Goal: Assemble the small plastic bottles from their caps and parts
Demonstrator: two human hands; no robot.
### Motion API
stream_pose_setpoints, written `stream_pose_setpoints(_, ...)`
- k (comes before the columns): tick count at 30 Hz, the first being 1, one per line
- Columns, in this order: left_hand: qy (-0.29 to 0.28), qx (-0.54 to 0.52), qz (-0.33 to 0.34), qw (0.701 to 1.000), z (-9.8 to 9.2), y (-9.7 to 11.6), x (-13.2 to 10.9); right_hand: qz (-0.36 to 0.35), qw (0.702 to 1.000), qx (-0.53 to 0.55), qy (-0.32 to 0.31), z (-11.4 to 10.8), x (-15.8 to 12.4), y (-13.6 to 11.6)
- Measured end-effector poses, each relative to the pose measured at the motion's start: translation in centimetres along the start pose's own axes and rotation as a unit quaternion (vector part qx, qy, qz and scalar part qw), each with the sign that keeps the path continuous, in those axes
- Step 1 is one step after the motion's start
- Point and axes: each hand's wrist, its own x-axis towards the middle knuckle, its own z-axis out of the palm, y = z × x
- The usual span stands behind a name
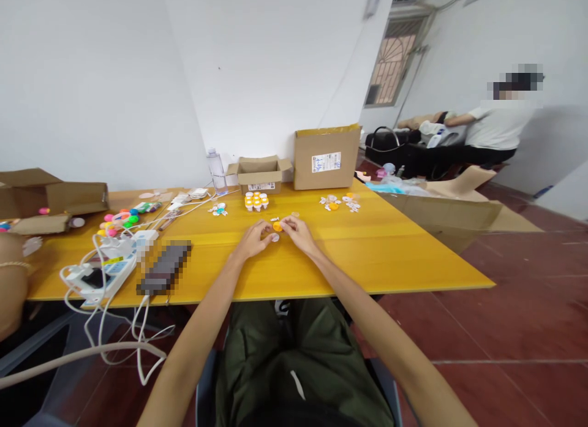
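My right hand pinches a small round orange plastic piece between thumb and fingertips, just above the table. Close by on its left, my left hand is curved, its thumb and index finger apart. Beside that thumb is a small clear round piece; whether the thumb touches it I cannot tell. A tiny white piece lies just beyond the orange one. Farther back stands a cluster of several white-and-yellow capped pieces. Loose white and orange parts lie to the right.
An open small carton and a taller cardboard box stand at the back beside a clear bottle. Leftward are a power strip with cables, a dark phone-like object and colourful balls. Another person sits far right.
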Motion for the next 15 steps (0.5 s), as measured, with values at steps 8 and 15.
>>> stream_pose_setpoints(8,0.077,-0.061,-0.018,0.995,0.00,0.01,0.66,0.048,0.994,0.097,-0.025,0.15,0.01,-0.57)
stream_pose_setpoints(15,0.091,-0.164,-0.066,0.980,-0.09,0.14,0.91,0.043,0.990,0.126,-0.055,0.18,-0.08,-0.73)
